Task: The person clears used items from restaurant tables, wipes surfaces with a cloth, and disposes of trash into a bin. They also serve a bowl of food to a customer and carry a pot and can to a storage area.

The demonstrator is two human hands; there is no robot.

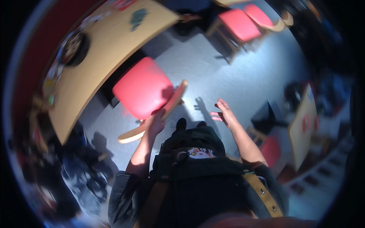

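Observation:
My left hand (154,123) grips the wooden backrest (131,136) of a chair, whose red padded seat (142,88) lies just beyond it. The chair stands beside the long side of a wooden table. My right hand (223,112) is in the air to the right of the chair, fingers apart and holding nothing; its shadow falls on the grey floor. Below my hands are my dark apron (194,168) with a yellowish strap and the tips of my dark shoes (181,124).
The wooden table (105,57) at upper left bears a dark round object (74,48) and a green cloth-like item (138,18). Red-seated chairs (239,24) stand at upper right. Another table (302,131) and red chair (271,151) are at right. Blurred dark items lie at lower left.

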